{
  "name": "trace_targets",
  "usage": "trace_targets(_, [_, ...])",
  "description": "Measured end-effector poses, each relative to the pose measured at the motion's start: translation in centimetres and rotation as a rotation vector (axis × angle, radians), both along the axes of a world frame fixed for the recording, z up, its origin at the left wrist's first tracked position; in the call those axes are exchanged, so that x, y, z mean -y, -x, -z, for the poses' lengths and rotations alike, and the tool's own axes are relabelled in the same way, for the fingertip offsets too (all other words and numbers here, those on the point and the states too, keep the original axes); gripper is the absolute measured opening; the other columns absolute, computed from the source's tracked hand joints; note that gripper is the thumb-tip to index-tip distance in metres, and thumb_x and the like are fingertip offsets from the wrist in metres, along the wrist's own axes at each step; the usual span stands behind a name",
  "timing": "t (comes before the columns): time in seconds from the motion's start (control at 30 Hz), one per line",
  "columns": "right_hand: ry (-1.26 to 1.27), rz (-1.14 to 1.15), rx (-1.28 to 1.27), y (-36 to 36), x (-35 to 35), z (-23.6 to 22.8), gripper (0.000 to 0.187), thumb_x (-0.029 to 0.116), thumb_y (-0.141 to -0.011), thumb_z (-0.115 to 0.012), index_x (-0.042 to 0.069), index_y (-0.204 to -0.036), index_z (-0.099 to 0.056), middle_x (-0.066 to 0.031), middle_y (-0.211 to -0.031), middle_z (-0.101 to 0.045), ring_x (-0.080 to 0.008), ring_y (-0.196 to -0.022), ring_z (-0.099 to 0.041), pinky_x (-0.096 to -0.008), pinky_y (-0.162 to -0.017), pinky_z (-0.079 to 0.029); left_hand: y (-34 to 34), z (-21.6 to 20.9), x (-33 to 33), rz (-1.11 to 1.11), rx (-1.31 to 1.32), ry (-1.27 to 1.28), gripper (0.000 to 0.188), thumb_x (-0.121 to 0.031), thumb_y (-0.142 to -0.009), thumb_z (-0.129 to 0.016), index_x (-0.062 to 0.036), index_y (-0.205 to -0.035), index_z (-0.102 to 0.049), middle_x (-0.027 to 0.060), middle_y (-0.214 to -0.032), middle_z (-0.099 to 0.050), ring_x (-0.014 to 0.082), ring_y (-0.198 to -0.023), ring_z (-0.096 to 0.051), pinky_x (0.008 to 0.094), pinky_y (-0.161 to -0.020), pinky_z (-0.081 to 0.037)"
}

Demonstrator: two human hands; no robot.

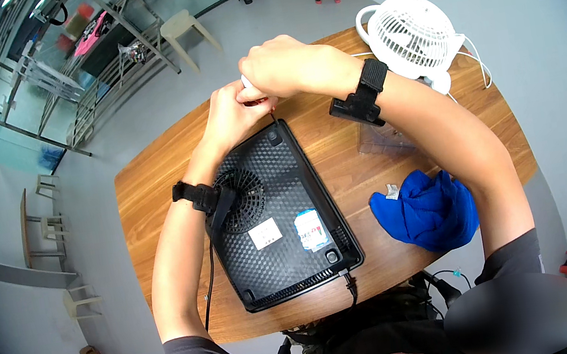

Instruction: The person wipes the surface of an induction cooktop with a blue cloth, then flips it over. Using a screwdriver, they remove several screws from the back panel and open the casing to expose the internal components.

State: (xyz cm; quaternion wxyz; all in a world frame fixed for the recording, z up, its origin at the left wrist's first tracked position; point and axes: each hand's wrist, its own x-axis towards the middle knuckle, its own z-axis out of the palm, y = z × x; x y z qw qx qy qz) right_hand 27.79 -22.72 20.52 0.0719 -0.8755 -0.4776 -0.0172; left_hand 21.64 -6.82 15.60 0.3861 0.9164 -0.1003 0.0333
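Observation:
A flat black appliance (pixel 275 193), which looks like an induction cooker, lies underside up with its round fan grille, stickers and rubber feet showing. Beyond its far edge my two hands meet. My right hand (pixel 281 66) is closed over the white handle of what looks like a screwdriver (pixel 246 82), mostly hidden by my fingers. A thin dark shaft seems to run down toward the appliance's far right corner. My left hand (pixel 234 115) has its fingers closed around the lower part of that tool, just under my right hand. The tip is too small to make out.
On the wooden table (pixel 153 189), a white fan (pixel 412 33) stands at the far right. A blue cloth (pixel 427 213) and a clear plastic box (pixel 384 138) lie right of the appliance. A black cord (pixel 210 287) hangs off the near edge. Metal shelving (pixel 97 58) stands beyond.

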Motion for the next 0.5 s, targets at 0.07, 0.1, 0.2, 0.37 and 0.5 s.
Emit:
trace_targets(0.07, [0.021, 0.008, -0.033, 0.2, -0.1, -0.4, 0.057, 0.052, -0.096, -0.058, -0.002, -0.084, -0.073, -0.0215, -0.08, -0.072, -0.0384, -0.078, -0.072, -0.0458, -0.072, -0.057, 0.1, -0.1, -0.1, 0.014, 0.005, 0.001, 0.021, -0.017, -0.082, -0.08, 0.001, -0.091, -0.075, 0.0101, -0.085, -0.078, 0.0142, -0.08, -0.073, 0.0322, -0.077, -0.056])
trace_targets(0.1, [0.022, 0.01, -0.048, 0.3, -0.1, -0.5, 0.056, 0.051, -0.096, -0.058, -0.001, -0.083, -0.074, -0.0212, -0.078, -0.072, -0.0382, -0.077, -0.071, -0.0457, -0.071, -0.057, 0.1, -0.1, -0.2, 0.021, 0.008, 0.001, 0.021, -0.017, -0.082, -0.08, 0.0009, -0.091, -0.075, 0.0102, -0.085, -0.078, 0.0144, -0.08, -0.073, 0.0323, -0.077, -0.056])
trace_targets(0.2, [0.009, 0.005, -0.082, 0.6, -0.1, -0.7, 0.054, 0.048, -0.095, -0.058, -0.001, -0.079, -0.074, -0.02, -0.073, -0.07, -0.0375, -0.073, -0.07, -0.0449, -0.069, -0.056, 0.0, 0.0, -0.4, 0.02, 0.001, -0.038, 0.022, -0.018, -0.082, -0.081, 0.0009, -0.091, -0.076, 0.0097, -0.085, -0.078, 0.0145, -0.08, -0.073, 0.0326, -0.078, -0.056])
trace_targets(0.37, [0.008, 0.003, -0.074, 0.5, -0.2, -0.8, 0.047, 0.043, -0.093, -0.059, 0.001, -0.077, -0.074, -0.0172, -0.071, -0.07, -0.035, -0.071, -0.07, -0.0437, -0.069, -0.055, -0.1, 0.0, -0.5, 0.021, -0.003, -0.024, 0.022, -0.019, -0.083, -0.081, 0.0007, -0.091, -0.076, 0.0096, -0.085, -0.078, 0.0149, -0.081, -0.074, 0.0325, -0.078, -0.056])
trace_targets(0.5, [0.035, 0.038, -0.15, -0.6, -0.3, 0.1, 0.034, 0.033, -0.089, -0.062, 0.003, -0.082, -0.075, -0.0154, -0.076, -0.072, -0.0321, -0.073, -0.069, -0.0438, -0.071, -0.055, -0.5, 0.0, -0.3, 0.009, -0.006, -0.059, 0.023, -0.021, -0.084, -0.081, 0.0009, -0.09, -0.076, 0.0091, -0.083, -0.078, 0.0148, -0.081, -0.074, 0.0322, -0.078, -0.056])
